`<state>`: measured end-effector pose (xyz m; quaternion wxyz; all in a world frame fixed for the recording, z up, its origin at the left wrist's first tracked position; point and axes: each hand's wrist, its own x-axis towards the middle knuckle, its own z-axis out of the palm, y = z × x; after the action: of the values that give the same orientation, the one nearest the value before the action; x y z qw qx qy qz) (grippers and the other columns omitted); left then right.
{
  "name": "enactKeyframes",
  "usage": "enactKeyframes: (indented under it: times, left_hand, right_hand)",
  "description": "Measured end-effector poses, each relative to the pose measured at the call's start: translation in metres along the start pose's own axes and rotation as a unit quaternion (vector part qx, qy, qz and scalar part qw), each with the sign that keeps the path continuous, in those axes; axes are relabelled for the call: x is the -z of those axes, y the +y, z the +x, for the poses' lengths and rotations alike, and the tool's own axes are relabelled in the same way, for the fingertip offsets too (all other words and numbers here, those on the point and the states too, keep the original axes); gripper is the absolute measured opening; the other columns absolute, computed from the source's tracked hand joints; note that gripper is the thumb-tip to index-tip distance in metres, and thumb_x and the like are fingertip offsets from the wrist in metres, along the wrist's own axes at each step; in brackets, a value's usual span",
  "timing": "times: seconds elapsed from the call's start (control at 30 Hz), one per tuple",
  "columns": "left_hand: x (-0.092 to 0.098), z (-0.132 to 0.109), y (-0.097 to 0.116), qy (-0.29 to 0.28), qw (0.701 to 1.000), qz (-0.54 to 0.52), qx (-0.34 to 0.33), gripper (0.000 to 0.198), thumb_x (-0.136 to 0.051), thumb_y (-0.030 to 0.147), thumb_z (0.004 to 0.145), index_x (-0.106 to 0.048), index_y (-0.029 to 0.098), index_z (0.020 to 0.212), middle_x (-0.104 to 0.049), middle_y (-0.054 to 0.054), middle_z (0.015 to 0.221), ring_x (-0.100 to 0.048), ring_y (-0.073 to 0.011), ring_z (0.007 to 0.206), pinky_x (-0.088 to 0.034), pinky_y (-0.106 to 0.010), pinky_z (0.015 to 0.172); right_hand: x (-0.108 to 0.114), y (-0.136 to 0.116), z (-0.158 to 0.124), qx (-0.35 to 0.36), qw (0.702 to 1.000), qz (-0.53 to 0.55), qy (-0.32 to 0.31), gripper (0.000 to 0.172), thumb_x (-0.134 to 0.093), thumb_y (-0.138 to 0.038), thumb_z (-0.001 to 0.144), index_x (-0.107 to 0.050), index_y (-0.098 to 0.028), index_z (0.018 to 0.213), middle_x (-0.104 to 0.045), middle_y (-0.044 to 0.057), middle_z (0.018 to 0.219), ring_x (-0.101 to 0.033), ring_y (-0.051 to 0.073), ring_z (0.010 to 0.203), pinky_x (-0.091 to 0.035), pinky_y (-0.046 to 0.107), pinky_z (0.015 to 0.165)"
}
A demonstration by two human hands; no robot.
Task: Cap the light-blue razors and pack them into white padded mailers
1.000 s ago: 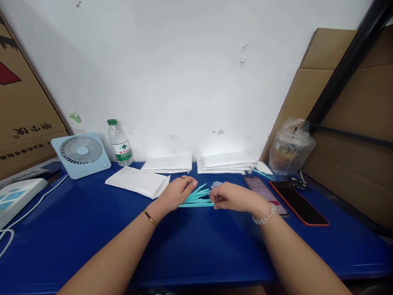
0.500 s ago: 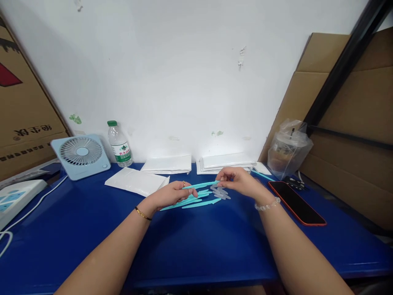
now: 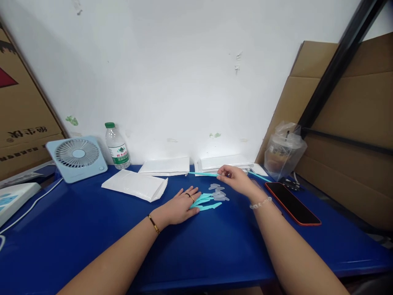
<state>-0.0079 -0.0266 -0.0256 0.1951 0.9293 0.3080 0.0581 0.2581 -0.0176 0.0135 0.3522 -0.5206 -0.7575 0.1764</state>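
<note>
Nearest, on the blue table [image 3: 196, 250]: left hand [image 3: 181, 207] lying palm down, fingers spread, fingertips touching a pile of teal strips [image 3: 207, 201]. Just beyond the pile, small clear tabs [image 3: 218, 192]. Farther and to the right, right hand [image 3: 235, 178] raised off the table, thumb and fingers pinching a single teal strip [image 3: 202, 174] by its right end, the strip pointing left. Right of that, a red-edged phone [image 3: 291, 203]. Along the far wall, white envelopes [image 3: 135, 185], a fan [image 3: 76, 157], a water bottle [image 3: 117, 145], and a bagged cup [image 3: 284, 151].

Teal strips [image 3: 206, 201], deep blue table [image 3: 196, 246], white envelopes [image 3: 135, 185], pale blue fan [image 3: 76, 157], red-edged black phone [image 3: 293, 203]
</note>
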Motion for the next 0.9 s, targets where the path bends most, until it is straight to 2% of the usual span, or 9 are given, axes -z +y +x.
enactKeyframes:
  times: [0.13, 0.2, 0.3, 0.37, 0.47, 0.53, 0.73, 0.83, 0.9]
  left_hand:
    - [0.008, -0.002, 0.016, 0.044, 0.998, -0.03, -0.016, 0.053, -0.045, 0.047, 0.087, -0.039, 0.025, 0.135, -0.04, -0.008, 0.141, -0.033, -0.0259, 0.131, -0.028, -0.042, 0.106]
    - [0.016, -0.001, 0.022, 0.138, 0.989, -0.045, 0.007, 0.043, -0.045, 0.045, 0.088, -0.05, 0.023, 0.124, -0.055, -0.008, 0.125, -0.048, -0.0237, 0.117, -0.038, -0.037, 0.097]
    - [0.026, 0.0, 0.023, 0.289, 0.955, -0.03, 0.055, 0.035, -0.038, 0.043, 0.09, -0.056, 0.021, 0.112, -0.06, -0.008, 0.111, -0.051, -0.0234, 0.107, -0.039, -0.038, 0.092]
    - [0.029, 0.0, 0.018, 0.279, 0.957, -0.041, 0.068, 0.037, -0.035, 0.044, 0.091, -0.057, 0.021, 0.11, -0.061, -0.007, 0.106, -0.053, -0.0229, 0.102, -0.04, -0.036, 0.089]
    - [0.028, -0.001, 0.01, 0.159, 0.979, -0.102, 0.077, 0.045, -0.026, 0.047, 0.093, -0.062, 0.021, 0.092, -0.063, -0.002, 0.083, -0.057, -0.0179, 0.077, -0.044, -0.029, 0.071]
    - [0.028, -0.001, 0.006, 0.133, 0.979, -0.124, 0.087, 0.05, -0.023, 0.049, 0.092, -0.062, 0.02, 0.081, -0.061, 0.0, 0.074, -0.055, -0.016, 0.068, -0.043, -0.027, 0.066]
    - [0.039, -0.004, -0.001, 0.254, 0.951, -0.132, 0.114, 0.049, -0.022, 0.048, 0.092, -0.062, 0.021, 0.087, -0.063, -0.002, 0.091, -0.056, -0.0196, 0.089, -0.042, -0.032, 0.083]
    - [0.042, -0.004, -0.004, 0.274, 0.952, -0.097, 0.1, 0.041, -0.028, 0.044, 0.092, -0.06, 0.021, 0.085, -0.062, -0.003, 0.089, -0.056, -0.0196, 0.088, -0.043, -0.031, 0.08]
    - [0.041, -0.003, -0.005, 0.28, 0.952, -0.069, 0.099, 0.035, -0.031, 0.041, 0.091, -0.059, 0.021, 0.083, -0.062, -0.003, 0.086, -0.056, -0.0196, 0.086, -0.042, -0.03, 0.077]
  right_hand:
    - [-0.005, -0.003, -0.001, -0.005, 1.0, 0.022, -0.007, 0.022, -0.058, -0.039, 0.078, -0.06, -0.017, 0.083, -0.06, 0.002, 0.074, -0.052, 0.013, 0.066, -0.04, 0.025, 0.058]
    - [-0.009, -0.007, -0.002, -0.009, 0.998, 0.048, -0.033, 0.024, -0.06, -0.04, 0.077, -0.062, -0.017, 0.083, -0.061, 0.001, 0.071, -0.052, 0.013, 0.063, -0.041, 0.025, 0.057]
    - [-0.017, -0.016, -0.005, -0.007, 0.993, 0.086, -0.081, 0.028, -0.063, -0.043, 0.075, -0.067, -0.016, 0.084, -0.061, 0.001, 0.067, -0.054, 0.012, 0.06, -0.042, 0.025, 0.055]
    - [-0.023, -0.023, -0.006, 0.006, 0.99, 0.105, -0.098, 0.03, -0.065, -0.044, 0.074, -0.069, -0.017, 0.085, -0.062, 0.002, 0.066, -0.055, 0.013, 0.059, -0.043, 0.026, 0.055]
    - [-0.025, -0.03, -0.008, 0.022, 0.987, 0.129, -0.097, 0.031, -0.066, -0.045, 0.072, -0.07, -0.017, 0.086, -0.063, 0.003, 0.069, -0.057, 0.014, 0.061, -0.046, 0.027, 0.056]
    - [-0.021, -0.031, -0.007, 0.019, 0.985, 0.152, -0.076, 0.032, -0.067, -0.046, 0.071, -0.07, -0.017, 0.085, -0.064, 0.004, 0.071, -0.058, 0.015, 0.064, -0.048, 0.028, 0.058]
    - [-0.003, -0.022, -0.005, -0.01, 0.968, 0.246, 0.046, 0.035, -0.07, -0.044, 0.07, -0.064, -0.017, 0.09, -0.061, 0.0, 0.065, -0.055, 0.011, 0.051, -0.046, 0.024, 0.049]
    - [-0.006, -0.022, -0.003, -0.048, 0.958, 0.278, 0.049, 0.032, -0.067, -0.046, 0.072, -0.065, -0.015, 0.083, -0.062, 0.001, 0.063, -0.051, 0.009, 0.043, -0.042, 0.023, 0.041]
    - [-0.011, -0.023, -0.003, -0.067, 0.945, 0.318, 0.038, 0.033, -0.068, -0.045, 0.072, -0.066, -0.015, 0.086, -0.064, 0.002, 0.065, -0.056, 0.01, 0.047, -0.045, 0.024, 0.046]
